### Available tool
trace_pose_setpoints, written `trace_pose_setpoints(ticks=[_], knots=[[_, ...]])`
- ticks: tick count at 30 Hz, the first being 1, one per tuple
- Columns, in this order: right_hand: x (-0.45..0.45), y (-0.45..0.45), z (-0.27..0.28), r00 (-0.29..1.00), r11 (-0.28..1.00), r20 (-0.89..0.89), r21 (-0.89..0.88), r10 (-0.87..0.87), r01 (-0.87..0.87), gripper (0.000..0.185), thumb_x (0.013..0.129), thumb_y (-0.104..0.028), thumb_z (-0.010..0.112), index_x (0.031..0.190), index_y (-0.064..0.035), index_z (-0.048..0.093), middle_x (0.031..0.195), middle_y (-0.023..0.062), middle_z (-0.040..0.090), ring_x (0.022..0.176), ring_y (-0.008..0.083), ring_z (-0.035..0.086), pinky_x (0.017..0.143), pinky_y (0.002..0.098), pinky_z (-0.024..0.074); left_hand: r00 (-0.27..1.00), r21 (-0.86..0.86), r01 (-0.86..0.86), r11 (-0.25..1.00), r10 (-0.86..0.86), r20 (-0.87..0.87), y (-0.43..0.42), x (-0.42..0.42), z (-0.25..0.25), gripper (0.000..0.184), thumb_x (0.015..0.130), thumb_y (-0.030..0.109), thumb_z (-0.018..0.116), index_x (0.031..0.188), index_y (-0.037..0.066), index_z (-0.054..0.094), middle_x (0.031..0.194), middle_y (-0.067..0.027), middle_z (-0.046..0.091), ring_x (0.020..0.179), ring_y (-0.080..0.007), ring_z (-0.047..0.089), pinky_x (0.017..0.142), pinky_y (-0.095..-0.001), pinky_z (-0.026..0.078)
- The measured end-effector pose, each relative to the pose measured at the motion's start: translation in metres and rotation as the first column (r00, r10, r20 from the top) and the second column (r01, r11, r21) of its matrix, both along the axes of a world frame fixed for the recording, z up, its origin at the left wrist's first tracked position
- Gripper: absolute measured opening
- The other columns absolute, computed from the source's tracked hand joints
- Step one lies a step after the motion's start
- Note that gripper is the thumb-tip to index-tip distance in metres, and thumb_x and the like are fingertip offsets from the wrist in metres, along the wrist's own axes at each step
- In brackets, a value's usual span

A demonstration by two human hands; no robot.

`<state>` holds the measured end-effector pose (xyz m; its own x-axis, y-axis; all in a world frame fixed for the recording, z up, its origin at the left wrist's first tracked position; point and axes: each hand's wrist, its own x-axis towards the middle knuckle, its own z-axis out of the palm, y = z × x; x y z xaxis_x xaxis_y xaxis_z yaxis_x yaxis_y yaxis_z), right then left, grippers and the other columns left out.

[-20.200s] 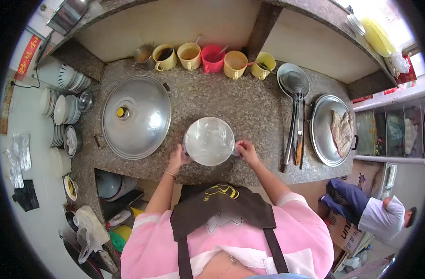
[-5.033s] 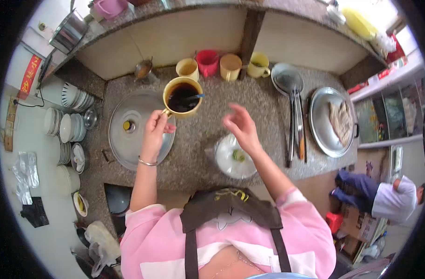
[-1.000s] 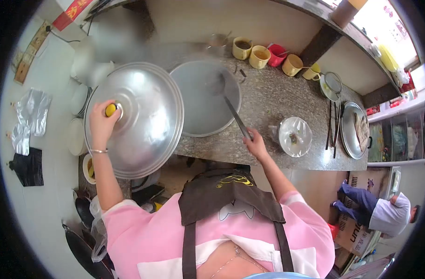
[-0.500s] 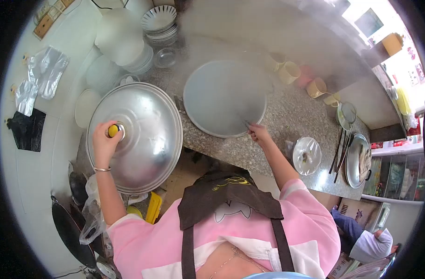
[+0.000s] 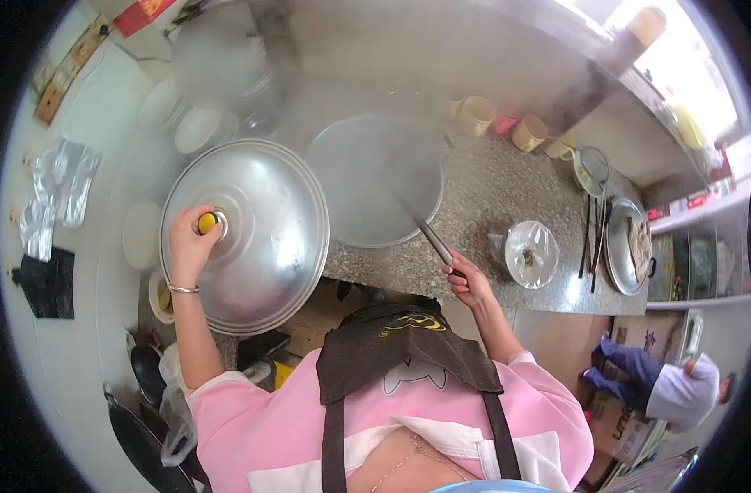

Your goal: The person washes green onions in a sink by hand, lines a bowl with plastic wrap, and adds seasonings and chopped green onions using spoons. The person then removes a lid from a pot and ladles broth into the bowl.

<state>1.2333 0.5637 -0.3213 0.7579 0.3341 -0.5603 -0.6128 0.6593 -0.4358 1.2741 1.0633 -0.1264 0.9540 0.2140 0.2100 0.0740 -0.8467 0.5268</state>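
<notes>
My left hand (image 5: 192,242) is closed around the yellow knob of a large domed metal pot lid (image 5: 268,222), tilted beside the pot on the left. A wide round pot (image 5: 374,246) in the counter gives off thick steam, its contents blurred grey. In my right hand (image 5: 469,281), closed near the pot's front right, is the handle of a long-handled metal utensil (image 5: 431,238). The utensil slants into the pot, and its far end is lost in the steam, so its kind is hidden.
A plastic-covered bowl (image 5: 531,255) sits on the speckled counter (image 5: 482,197). Several mugs (image 5: 476,116) line the back. To the right are a strainer (image 5: 593,164) and a metal tray (image 5: 623,271). Stacked bowls (image 5: 201,131) stand back left. Another person (image 5: 679,390) is at far right.
My right hand has drawn back toward me and slightly right, bringing more of the utensil's handle out of the steam. The lid stays in my left hand, and the view has shifted.
</notes>
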Motion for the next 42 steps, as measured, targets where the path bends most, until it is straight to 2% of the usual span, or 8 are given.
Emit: trace_pose_setpoints(ticks=[6,10,12,17,20,22,29,42], knots=[[-0.054,-0.043,0.075,0.986,0.986,0.023,0.012,-0.167,0.167,0.040,0.091,-0.011,0.049,0.130,-0.0121,0.044,0.082,0.0068,0.050,0.045,0.0009,0.027,0.036,0.0124,0.0221,0.989,0.058,0.146,0.988,-0.144,-0.035,-0.023,0.046,-0.019,0.028,0.067,0.012,0.068,0.093,0.003,0.065,0.094,-0.0172,0.061,0.087,-0.0309,0.059,0.078,-0.0351,0.046],[-0.104,-0.070,0.107,0.956,0.951,0.062,-0.096,-0.288,0.292,0.041,0.091,-0.011,0.050,0.131,-0.0130,0.044,0.080,0.0063,0.051,0.045,0.0010,0.029,0.036,0.0126,0.0220,0.964,-0.019,0.247,0.969,-0.248,-0.099,-0.065,0.068,-0.020,0.031,0.069,0.014,0.067,0.098,0.004,0.064,0.100,-0.0172,0.061,0.097,-0.0312,0.057,0.086,-0.0355,0.044],[-0.131,-0.082,0.117,0.934,0.902,0.060,-0.243,-0.353,0.357,0.043,0.090,-0.011,0.050,0.132,-0.0134,0.043,0.079,0.0062,0.052,0.044,0.0013,0.029,0.036,0.0130,0.0223,0.944,-0.019,0.311,0.950,-0.311,-0.113,-0.078,0.079,-0.028,0.032,0.069,0.014,0.067,0.099,0.004,0.064,0.100,-0.0161,0.062,0.096,-0.0303,0.057,0.086,-0.0354,0.044],[-0.192,-0.100,0.133,0.862,0.805,0.090,-0.322,-0.499,0.499,0.043,0.090,-0.010,0.051,0.132,-0.0098,0.042,0.078,0.0072,0.053,0.043,0.0016,0.029,0.035,0.0141,0.0238,0.907,0.028,0.415,0.910,-0.410,-0.095,-0.106,0.108,-0.043,0.033,0.071,0.015,0.066,0.101,0.003,0.063,0.099,-0.0135,0.062,0.095,-0.0283,0.058,0.084,-0.0354,0.044],[-0.221,-0.108,0.133,0.807,0.731,0.086,-0.376,-0.584,0.569,0.043,0.090,-0.010,0.051,0.132,-0.0085,0.042,0.078,0.0077,0.053,0.043,0.0017,0.030,0.035,0.0142,0.0244,0.900,-0.133,0.376,0.917,-0.396,-0.181,-0.128,0.121,-0.048,0.031,0.071,0.015,0.065,0.100,0.003,0.063,0.100,-0.0131,0.062,0.094,-0.0282,0.058,0.084,-0.0356,0.044],[-0.238,-0.112,0.132,0.775,0.689,0.095,-0.398,-0.625,0.605,0.043,0.090,-0.010,0.051,0.132,-0.0087,0.042,0.078,0.0077,0.053,0.043,0.0017,0.031,0.035,0.0139,0.0246,0.866,0.051,0.494,0.868,-0.486,-0.117,-0.143,0.127,-0.047,0.032,0.071,0.016,0.065,0.101,0.003,0.063,0.100,-0.0124,0.062,0.094,-0.0277,0.058,0.085,-0.0346,0.043],[-0.277,-0.116,0.133,0.710,0.609,0.087,-0.446,-0.699,0.655,0.043,0.091,-0.012,0.048,0.133,-0.0086,0.040,0.078,0.0072,0.051,0.042,0.0007,0.029,0.034,0.0125,0.0243,0.828,-0.034,0.550,0.834,-0.550,-0.109,-0.184,0.141,-0.046,0.031,0.069,0.012,0.067,0.099,0.003,0.064,0.101,-0.0122,0.062,0.094,-0.0267,0.058,0.085,-0.0333,0.043],[-0.295,-0.125,0.184,0.712,0.664,-0.046,-0.406,-0.700,0.627,0.042,0.090,-0.013,0.049,0.131,-0.0085,0.042,0.079,0.0069,0.051,0.042,-0.0002,0.030,0.034,0.0114,0.0232,0.828,-0.079,0.524,0.848,-0.529,-0.187,-0.200,0.152,-0.051,0.031,0.067,0.010,0.067,0.097,-0.001,0.063,0.098,-0.0141,0.062,0.092,-0.0268,0.059,0.083,-0.0332,0.044]])
